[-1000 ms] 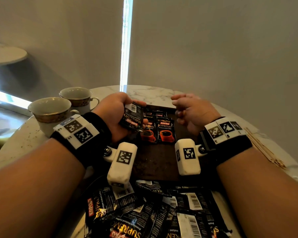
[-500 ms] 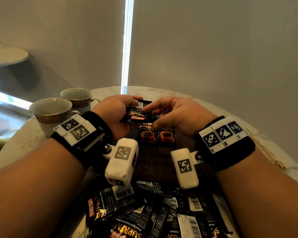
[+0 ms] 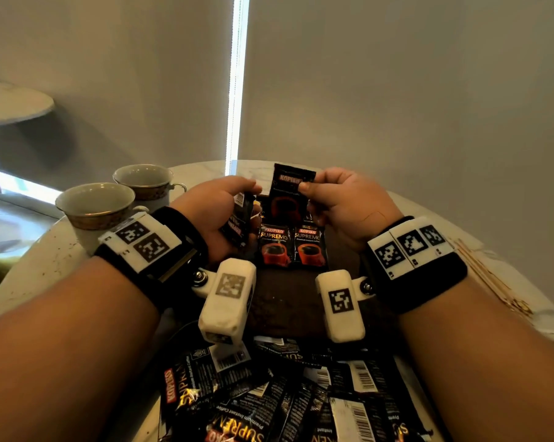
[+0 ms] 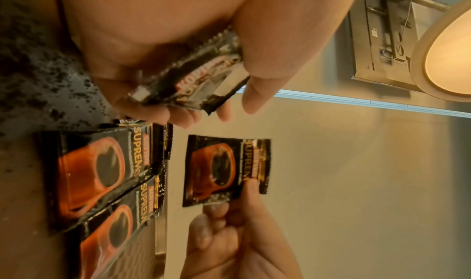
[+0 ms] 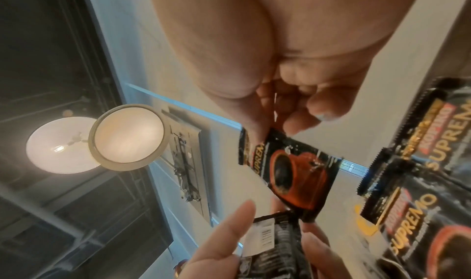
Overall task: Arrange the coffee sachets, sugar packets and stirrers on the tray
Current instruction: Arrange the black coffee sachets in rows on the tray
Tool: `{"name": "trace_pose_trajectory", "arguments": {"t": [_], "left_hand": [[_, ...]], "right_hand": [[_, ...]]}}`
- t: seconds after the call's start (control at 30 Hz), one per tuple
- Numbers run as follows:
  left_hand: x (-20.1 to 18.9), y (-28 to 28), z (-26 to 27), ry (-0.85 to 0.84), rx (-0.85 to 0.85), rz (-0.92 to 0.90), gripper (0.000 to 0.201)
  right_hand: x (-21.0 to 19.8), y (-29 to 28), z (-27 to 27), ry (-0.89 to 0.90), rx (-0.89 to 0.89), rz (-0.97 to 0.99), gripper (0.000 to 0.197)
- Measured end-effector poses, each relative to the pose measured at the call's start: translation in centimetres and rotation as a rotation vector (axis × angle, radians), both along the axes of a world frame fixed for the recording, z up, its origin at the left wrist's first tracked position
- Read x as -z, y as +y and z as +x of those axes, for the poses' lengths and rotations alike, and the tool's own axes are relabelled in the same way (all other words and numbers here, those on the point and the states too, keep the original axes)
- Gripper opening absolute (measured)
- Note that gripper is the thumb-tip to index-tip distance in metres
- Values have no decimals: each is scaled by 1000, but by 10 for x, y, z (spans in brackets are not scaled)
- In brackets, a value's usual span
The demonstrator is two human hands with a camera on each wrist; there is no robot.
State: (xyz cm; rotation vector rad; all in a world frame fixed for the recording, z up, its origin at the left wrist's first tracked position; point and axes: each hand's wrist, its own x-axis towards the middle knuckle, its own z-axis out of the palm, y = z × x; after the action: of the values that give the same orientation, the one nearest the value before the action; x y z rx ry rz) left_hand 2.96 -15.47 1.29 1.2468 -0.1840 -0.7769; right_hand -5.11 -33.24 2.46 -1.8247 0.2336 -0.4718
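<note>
1. Holding: your right hand [image 3: 346,205], upper centre of the head view, pinches one coffee sachet [image 3: 288,196] by its top edge between thumb and fingertips; it hangs upright, clear of the tray [image 3: 285,301].
2. Your left hand [image 3: 218,212], just left of it, curls round a small stack of sachets [image 3: 239,223], thumb pressed on top.
3. Placed sachets [image 3: 291,248]: two lie face up, side by side and touching, on the dark tray at frame centre. More seem tucked beyond them under the raised one; how many, you cannot tell.
4. Loose pile [image 3: 285,393], bottom centre: many sachets still unsorted, so the job looks early.
5. Stirrers [image 3: 489,279], right edge of the head view: on the table [image 3: 40,269], untouched. No sugar packets are visible.
6. Cups [image 3: 97,205], left of frame: two, beside the tray.
7. Advice: lower the pinched sachet flat with its print facing you, square its edge to the laid pair, and let go only once it rests, so it does not slide or overlap.
8. Keep the left-hand stack gripped firmly; foil is slippery.
</note>
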Motion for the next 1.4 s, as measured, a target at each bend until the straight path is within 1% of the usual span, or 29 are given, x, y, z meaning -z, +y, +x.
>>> {"name": "trace_pose_trajectory", "arguments": {"t": [0.07,0.13,0.23,0.4,0.57,0.7,0.97,1.4], "left_hand": [[0,1,1,-18,-18,21,16],[0,0,1,-29,-28,3,16],[4,-1,4,-10,-33,-25,30],[7,-1,10,18,5,0,36],[10,-2,12,-29,41,89,36],[11,-3,13,-36,81,155,37],[13,-3,15,-80,45,231,39],[10,-2,8,-87,39,261,37]], "right_hand": [[4,-4,2,45,21,63,13],[8,-5,3,101,26,125,16],[12,-3,2,192,37,190,17],[15,-1,1,299,47,283,16],[16,1,0,359,65,269,15],[16,5,-2,382,57,257,13],[16,8,-3,399,41,230,14],[16,10,-3,420,40,167,16]]}}
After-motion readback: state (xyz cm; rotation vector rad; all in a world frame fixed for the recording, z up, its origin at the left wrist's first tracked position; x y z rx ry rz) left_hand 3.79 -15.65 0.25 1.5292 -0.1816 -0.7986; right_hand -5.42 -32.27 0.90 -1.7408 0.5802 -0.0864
